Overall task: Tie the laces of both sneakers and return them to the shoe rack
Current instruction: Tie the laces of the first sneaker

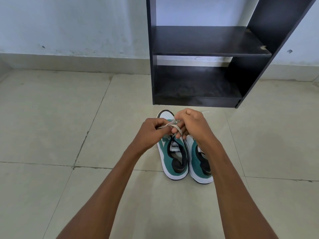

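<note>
Two green-and-white sneakers stand side by side on the tiled floor, toes toward the rack: the left sneaker (pixel 172 157) and the right sneaker (pixel 200 163). Both hands hover over the left sneaker's front. My left hand (pixel 151 131) pinches one end of its cream lace (pixel 174 127). My right hand (pixel 193 125) holds the other end, with the lace wrapped around a finger. The right sneaker's laces are hidden under my right hand and wrist. The black shoe rack (pixel 207 50) stands just beyond the shoes, its two visible shelves bare.
Beige floor tiles (pixel 69 128) spread out to the left and right of the shoes. A pale wall with a low skirting (pixel 74 61) runs behind the rack. A small white scrap (pixel 205 111) lies on the floor near the rack's base.
</note>
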